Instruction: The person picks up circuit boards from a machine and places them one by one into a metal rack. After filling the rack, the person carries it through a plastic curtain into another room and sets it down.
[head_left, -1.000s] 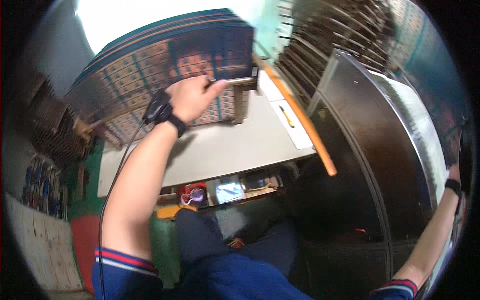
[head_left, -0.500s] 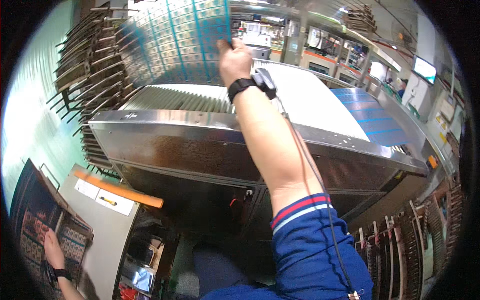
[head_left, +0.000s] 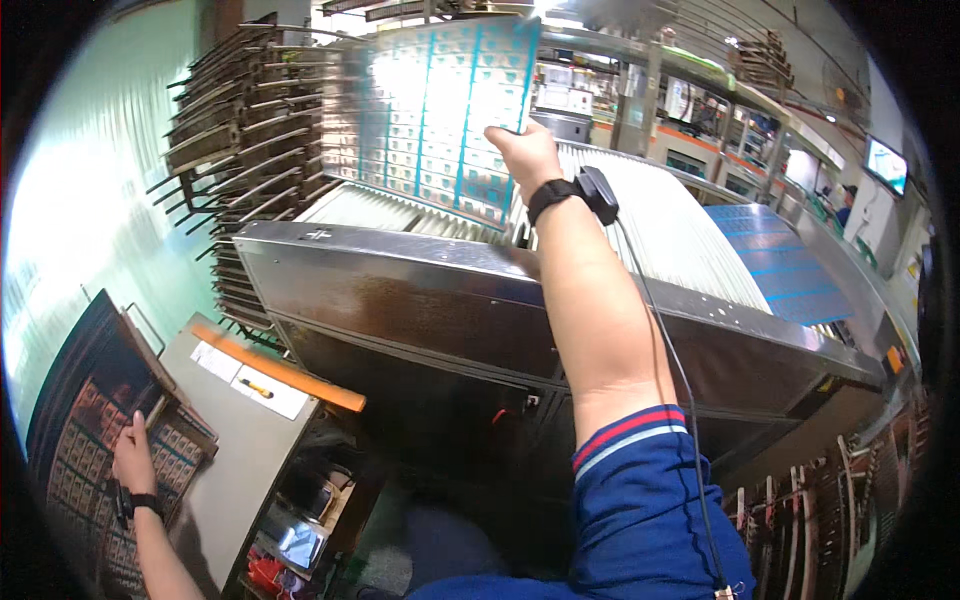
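My right hand grips the right edge of a thin printed circuit board panel, shiny and patterned with teal lines and rows of small units. The panel stands tilted over the white rollers of a conveyor, its lower edge close to them; whether it touches I cannot tell. At the lower left, my left hand lies against a stack of coppery panels, fingers extended and partly hard to make out. Another teal-lined panel lies flat at the conveyor's right end.
A steel side wall fronts the conveyor. Racks with protruding rods stand at the far left and lower right. Beside the stack is a grey tabletop with an orange strip. A cable runs along my right arm.
My right hand has lowered the panel toward the rollers, and its top edge now shows. The view has swung slightly left. My left hand stays at the stack.
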